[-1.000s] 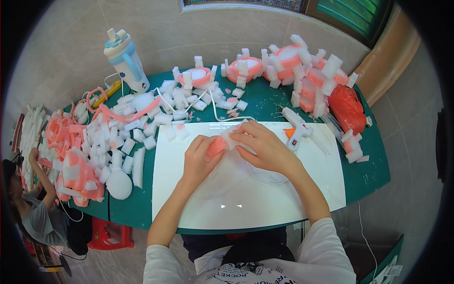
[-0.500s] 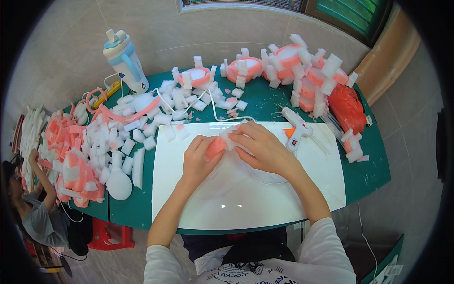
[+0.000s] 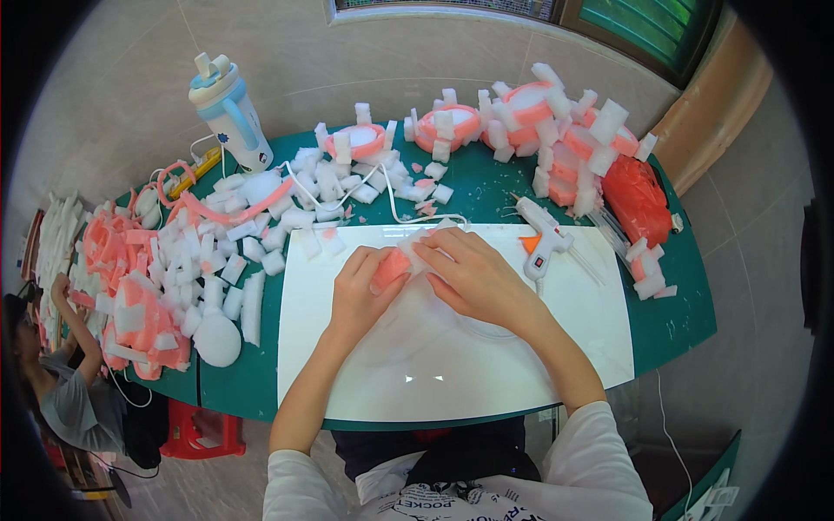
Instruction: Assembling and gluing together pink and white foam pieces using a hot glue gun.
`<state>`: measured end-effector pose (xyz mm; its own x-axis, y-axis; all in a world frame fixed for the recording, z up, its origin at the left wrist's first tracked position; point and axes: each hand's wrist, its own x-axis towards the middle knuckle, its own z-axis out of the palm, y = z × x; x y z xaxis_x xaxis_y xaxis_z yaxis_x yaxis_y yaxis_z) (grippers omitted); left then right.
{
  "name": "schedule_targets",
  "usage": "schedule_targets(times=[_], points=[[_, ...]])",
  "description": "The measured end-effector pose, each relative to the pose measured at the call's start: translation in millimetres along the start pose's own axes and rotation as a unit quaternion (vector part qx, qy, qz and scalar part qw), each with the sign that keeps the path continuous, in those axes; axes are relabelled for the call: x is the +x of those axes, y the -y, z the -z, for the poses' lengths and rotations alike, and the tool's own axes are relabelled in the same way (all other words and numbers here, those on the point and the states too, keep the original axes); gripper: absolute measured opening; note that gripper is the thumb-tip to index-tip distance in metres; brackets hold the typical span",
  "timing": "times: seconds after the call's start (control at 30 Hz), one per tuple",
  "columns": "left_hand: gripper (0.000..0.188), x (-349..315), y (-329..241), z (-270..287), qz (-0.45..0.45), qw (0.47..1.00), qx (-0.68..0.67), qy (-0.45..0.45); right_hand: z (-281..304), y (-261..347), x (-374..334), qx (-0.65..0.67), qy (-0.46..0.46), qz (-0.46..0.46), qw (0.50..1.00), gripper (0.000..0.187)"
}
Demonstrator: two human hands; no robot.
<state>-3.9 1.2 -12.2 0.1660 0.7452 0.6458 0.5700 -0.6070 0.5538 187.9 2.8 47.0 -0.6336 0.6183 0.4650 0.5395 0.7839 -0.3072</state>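
Observation:
Over the white board (image 3: 373,373), my two hands meet on a small piece of foam. My left hand (image 3: 358,282) is closed around a pink foam piece (image 3: 392,268), thumb along its near side. My right hand (image 3: 473,271) presses its fingers on a white foam piece (image 3: 415,252) that lies against the pink one. The fingers hide much of both pieces and the joint between them. A white glue gun (image 3: 546,241) with an orange trigger lies on the board, right of my right hand.
White foam blocks (image 3: 326,178) and pink foam pieces (image 3: 143,304) are heaped at left. Pink rings with white blocks (image 3: 447,128) line the green table's back edge. A red bag (image 3: 638,195) sits at right, a white-blue bottle (image 3: 230,113) at back left. Another person (image 3: 82,382) works at far left.
My hands have shifted slightly, the right fingers now lying flatter over the white foam. Both stay on the foam pieces. The glue gun has not moved on the board.

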Motion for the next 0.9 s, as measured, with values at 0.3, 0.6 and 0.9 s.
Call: schedule_targets(times=[0.3,0.6,0.9], points=[[0.025,3,1,6,0.035,0.998,-0.049,0.03,-7,3,0,-0.047,-0.026,-0.013,0.998,0.04],[0.021,-3,50,21,0.166,0.977,0.106,0.085,-6,2,0,-0.055,-0.023,-0.028,0.998,0.039],[0.038,-6,56,17,0.118,0.961,0.081,0.238,-6,1,-1,-0.052,-0.035,-0.022,0.998,0.038]])
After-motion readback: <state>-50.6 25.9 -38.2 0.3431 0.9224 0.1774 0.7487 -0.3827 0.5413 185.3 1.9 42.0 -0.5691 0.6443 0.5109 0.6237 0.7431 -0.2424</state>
